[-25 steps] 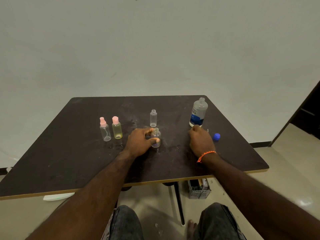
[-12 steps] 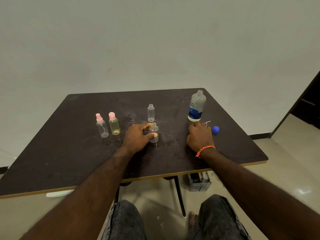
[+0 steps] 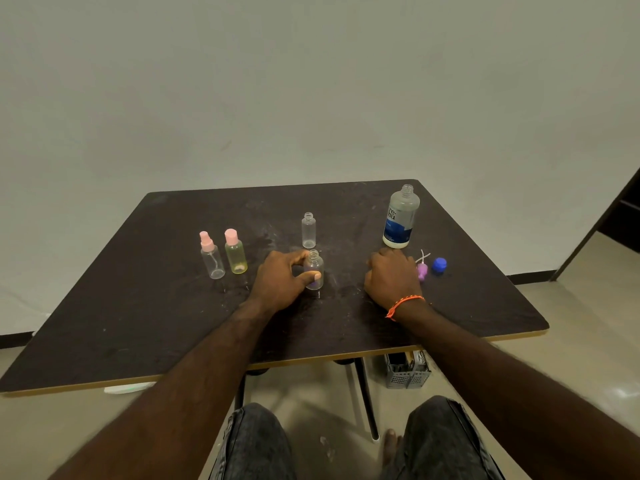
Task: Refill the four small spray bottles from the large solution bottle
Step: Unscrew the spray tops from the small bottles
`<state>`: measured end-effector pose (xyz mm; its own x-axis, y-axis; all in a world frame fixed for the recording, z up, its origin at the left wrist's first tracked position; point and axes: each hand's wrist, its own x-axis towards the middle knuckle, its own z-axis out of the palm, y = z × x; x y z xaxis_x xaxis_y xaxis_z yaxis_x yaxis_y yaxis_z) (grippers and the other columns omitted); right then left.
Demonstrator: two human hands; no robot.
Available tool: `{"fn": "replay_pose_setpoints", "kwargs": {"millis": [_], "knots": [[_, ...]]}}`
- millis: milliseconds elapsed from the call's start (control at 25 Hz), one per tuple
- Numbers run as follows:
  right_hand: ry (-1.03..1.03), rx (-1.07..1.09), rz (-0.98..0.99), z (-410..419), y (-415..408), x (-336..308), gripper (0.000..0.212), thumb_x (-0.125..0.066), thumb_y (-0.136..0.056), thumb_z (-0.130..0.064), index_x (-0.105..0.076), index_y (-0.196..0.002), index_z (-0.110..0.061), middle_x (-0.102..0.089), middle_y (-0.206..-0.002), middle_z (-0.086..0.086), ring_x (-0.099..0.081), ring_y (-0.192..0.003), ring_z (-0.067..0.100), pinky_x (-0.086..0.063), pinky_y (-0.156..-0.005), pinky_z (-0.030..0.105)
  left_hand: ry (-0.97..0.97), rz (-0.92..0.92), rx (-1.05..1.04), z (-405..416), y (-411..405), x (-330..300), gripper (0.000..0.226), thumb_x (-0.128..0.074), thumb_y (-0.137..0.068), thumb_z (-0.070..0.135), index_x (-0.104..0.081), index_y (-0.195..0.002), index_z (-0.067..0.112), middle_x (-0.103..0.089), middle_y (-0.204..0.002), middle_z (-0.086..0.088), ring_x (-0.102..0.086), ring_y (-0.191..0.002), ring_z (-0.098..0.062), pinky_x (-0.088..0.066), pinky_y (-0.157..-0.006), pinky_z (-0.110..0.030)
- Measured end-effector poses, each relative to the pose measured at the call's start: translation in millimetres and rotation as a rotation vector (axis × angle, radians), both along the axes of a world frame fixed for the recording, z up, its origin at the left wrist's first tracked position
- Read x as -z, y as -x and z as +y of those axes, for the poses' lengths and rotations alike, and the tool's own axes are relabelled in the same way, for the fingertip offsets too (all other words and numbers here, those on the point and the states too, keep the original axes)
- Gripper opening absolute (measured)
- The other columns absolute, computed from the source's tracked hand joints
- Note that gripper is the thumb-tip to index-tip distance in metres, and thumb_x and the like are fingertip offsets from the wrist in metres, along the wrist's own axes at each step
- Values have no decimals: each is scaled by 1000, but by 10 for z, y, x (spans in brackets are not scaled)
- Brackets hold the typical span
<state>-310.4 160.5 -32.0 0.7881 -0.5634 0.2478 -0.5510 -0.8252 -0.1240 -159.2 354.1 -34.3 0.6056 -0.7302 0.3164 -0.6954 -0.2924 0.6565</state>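
My left hand [image 3: 282, 279] grips a small clear purple-tinted bottle [image 3: 314, 268] standing uncapped mid-table. Behind it stands a second uncapped clear bottle [image 3: 308, 230]. To the left stand a clear spray bottle with a pink pump [image 3: 211, 256] and a yellow bottle with a pink cap [image 3: 235, 252]. The large solution bottle [image 3: 400, 218], uncapped, with a blue label, stands at the back right. My right hand [image 3: 392, 277] rests fingers-down on the table just in front of it, holding nothing I can see. A purple spray pump [image 3: 422, 268] and a blue cap [image 3: 439, 265] lie right of that hand.
The dark table [image 3: 138, 323] has a pale front edge close to my knees. A grey slotted basket [image 3: 407, 370] sits on the floor under the right side. A dark doorway frame [image 3: 602, 223] is at the far right.
My right hand has drawn back slightly to the left, uncovering the purple spray pump lying beside the blue cap. My left hand keeps its hold on the small bottle.
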Motion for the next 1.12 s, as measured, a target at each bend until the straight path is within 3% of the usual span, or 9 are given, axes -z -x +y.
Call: {"fn": "replay_pose_setpoints", "kwargs": {"millis": [160, 280, 400, 480, 560, 640, 800, 1040, 1120], "knots": [[-105, -212, -108, 202, -95, -83, 36, -57, -92, -25, -64, -127, -23, -63, -129, 4, -55, -115, 23, -47, -97, 42, -50, -23, -64, -8, -21, -40, 33, -78, -82, 44, -77, -113, 33, -78, -100, 20, -71, -97, -2, -58, -94, -41], [-191, -317, -148, 414, -347, -113, 44, -58, -87, -26, -60, -132, -25, -66, -124, 2, -60, -112, 25, -50, -95, 45, -103, -48, -144, -15, -120, -37, 34, -68, -77, 57, -73, -105, 39, -75, -92, 23, -70, -96, -7, -59, -88, -43], [-440, -263, -228, 532, -622, -85, 43, -61, -86, -21, -60, -129, -21, -73, -103, -4, -67, -100, 20, -53, -90, 35, -137, -23, -215, -67, -159, -58, 22, -71, -81, 50, -72, -97, 35, -75, -87, 18, -70, -89, -9, -60, -83, -43], [-575, -211, -288, 563, -765, -75, 42, -61, -86, -17, -61, -128, -19, -73, -97, -5, -68, -98, 18, -51, -87, 28, -132, -1, -300, -134, -179, -63, 27, -70, -82, 48, -73, -104, 32, -76, -93, 12, -70, -92, -17, -60, -84, -45], [-684, -180, -335, 571, -890, -69, 41, -61, -87, -14, -60, -128, -16, -72, -103, -2, -67, -102, 17, -50, -86, 25, -86, 34, -401, -221, -223, -40, 37, -69, -85, 46, -72, -118, 29, -78, -105, 3, -71, -100, -25, -59, -88, -46], [-760, -166, -367, 570, -1017, -37, 40, -62, -88, -14, -60, -128, -15, -70, -114, 3, -66, -107, 18, -48, -87, 22, -11, 91, -485, -291, -236, -43, 36, -69, -87, 42, -72, -119, 26, -78, -108, 0, -72, -102, -27, -58, -90, -43], [-826, -160, -407, 565, -1201, 89, 44, -59, -86, -9, -62, -129, -13, -69, -124, 4, -63, -117, 19, -49, -102, 30, 56, 165, -515, -416, -311, 12, 22, -72, -91, 29, -72, -113, 26, -76, -103, 6, -72, -96, -18, -58, -86, -36], [-874, -204, -376, 537, -1398, 105, 53, -56, -86, -1, -56, -138, -13, -63, -135, 5, -58, -126, 18, -46, -106, 28, 80, 156, -507, -488, -500, 10, 28, -69, -95, 20, -68, -123, 22, -76, -107, 2, -71, -100, -19, -50, -83, -28], [-881, -201, -357, 525, -1416, 110, 55, -56, -86, -2, -54, -140, -14, -61, -137, 4, -57, -127, 17, -45, -107, 30, 74, 176, -491, -490, -527, -11, 42, -69, -96, 17, -63, -138, 18, -75, -120, -3, -71, -113, -24, -54, -93, -31]]}}
